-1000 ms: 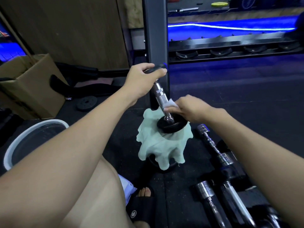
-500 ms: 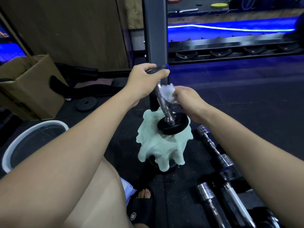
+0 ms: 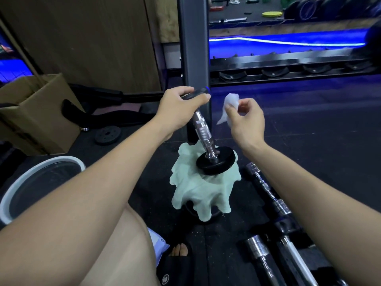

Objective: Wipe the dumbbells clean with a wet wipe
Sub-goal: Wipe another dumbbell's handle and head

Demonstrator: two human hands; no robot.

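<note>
A dumbbell [image 3: 204, 133] with a chrome knurled handle stands tilted, its lower black plate resting on a pale green cloth [image 3: 202, 188] draped over something on the floor. My left hand [image 3: 179, 108] grips the dumbbell's upper black plate. My right hand [image 3: 245, 118] pinches a crumpled white wet wipe [image 3: 228, 106] to the right of the handle, clear of the metal. More dumbbells [image 3: 276, 205] with chrome bars lie on the dark floor at the lower right, partly behind my right forearm.
A white-rimmed bucket [image 3: 26, 182] sits at the left, a cardboard box [image 3: 39, 108] behind it. A loose black weight plate [image 3: 108, 134] lies on the floor. A dark rack post [image 3: 193, 48] and rack shelf [image 3: 288, 65] stand just behind. My knee and sandalled foot are below.
My right hand slid the wipe up the handle, then lifted it off and away to the right. The left hand kept its grip on the top plate.
</note>
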